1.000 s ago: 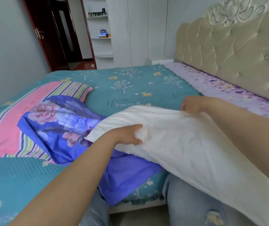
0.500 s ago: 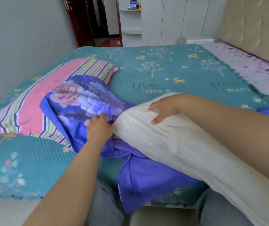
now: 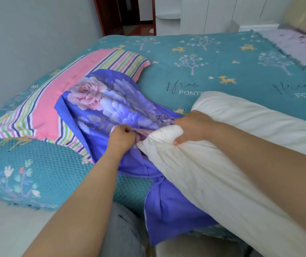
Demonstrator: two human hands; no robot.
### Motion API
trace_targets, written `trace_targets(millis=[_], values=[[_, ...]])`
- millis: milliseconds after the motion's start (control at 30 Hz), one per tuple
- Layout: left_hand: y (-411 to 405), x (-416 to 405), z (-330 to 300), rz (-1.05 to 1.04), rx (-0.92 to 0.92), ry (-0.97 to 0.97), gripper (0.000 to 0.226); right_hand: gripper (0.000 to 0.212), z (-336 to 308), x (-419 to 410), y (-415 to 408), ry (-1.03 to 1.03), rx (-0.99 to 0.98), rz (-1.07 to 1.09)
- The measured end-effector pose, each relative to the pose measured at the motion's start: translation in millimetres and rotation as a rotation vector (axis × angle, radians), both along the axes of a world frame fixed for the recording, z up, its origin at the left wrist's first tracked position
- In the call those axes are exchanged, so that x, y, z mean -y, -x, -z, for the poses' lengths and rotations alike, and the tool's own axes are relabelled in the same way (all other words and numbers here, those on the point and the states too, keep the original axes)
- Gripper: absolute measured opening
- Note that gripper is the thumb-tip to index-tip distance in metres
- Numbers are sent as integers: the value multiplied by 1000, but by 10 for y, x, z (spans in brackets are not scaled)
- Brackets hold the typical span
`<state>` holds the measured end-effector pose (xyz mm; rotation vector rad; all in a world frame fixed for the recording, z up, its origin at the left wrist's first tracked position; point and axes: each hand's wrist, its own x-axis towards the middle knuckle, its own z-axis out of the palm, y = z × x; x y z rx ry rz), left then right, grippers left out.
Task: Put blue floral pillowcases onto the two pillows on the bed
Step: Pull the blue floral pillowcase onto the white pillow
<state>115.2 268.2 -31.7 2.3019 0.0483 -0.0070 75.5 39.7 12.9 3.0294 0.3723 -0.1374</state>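
pillowcase (image 3: 111, 108) on bed (image 3: 222, 58), limp, thin, likely slippery | left hand (image 3: 121, 139) fingers pinching its hem | right hand (image 3: 191, 127) fingers curled, squeezing white pillow (image 3: 213, 173) corner, soft, light, bulky | I'd hold the hem open, feed the bunched corner first

The teal bedspread (image 3: 222, 58) is bearing the only readable text. Script lettering "free" is sitting above white capitals "FONTS" near its middle; the last letter is meeting the edge of the white pillow (image 3: 259, 123). The same print is repeating at the right edge of the view, where the capitals are showing only as "FON", blurred and cut off. Nothing else is carrying legible writing.
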Motion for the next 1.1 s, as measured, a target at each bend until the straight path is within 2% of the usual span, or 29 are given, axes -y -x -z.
trace_targets(millis=[100,167,267,367,433,533,600,667,733,767,833,900,933,1000,1067,1100], values=[[87,73,-152,-37,131,117,21,51,-122,-160,315,30,101,-44],[179,122,-281,-45,258,144,33,48,-164,-268,510,44,174,-65],[370,223,-455,0,389,179,37,45,-191,-453,681,-5,300,-46],[563,272,-549,76,415,127,32,45,-359,-420,587,-131,402,136],[649,290,-597,141,385,96,29,45,-611,-235,422,-295,453,319],[771,393,-718,182,332,198,34,51,-757,-175,304,-534,513,450],[811,450,-748,128,373,239,34,51,-502,-403,329,-666,475,376],[791,418,-665,60,360,234,32,52,-124,-601,412,-812,229,166],[756,354,-499,81,237,150,32,48,48,-594,453,-730,-3,-4],[746,327,-414,109,182,120,33,43,-13,-503,405,-718,-74,-34],[747,291,-349,142,135,114,34,40,-322,-295,277,-773,-34,48],[741,276,-372,171,112,88,34,50,-671,16,117,-764,159,229],[740,272,-399,192,92,40,34,59,-801,226,89,-694,185,334],[733,277,-405,224,70,-87,32,84,-823,610,82,-512,49,513],[727,298,-396,208,77,-180,22,117,-584,900,79,-448,-130,639],[746,311,-406,195,86,-216,21,126,-405,990,58,-428,-200,653]])
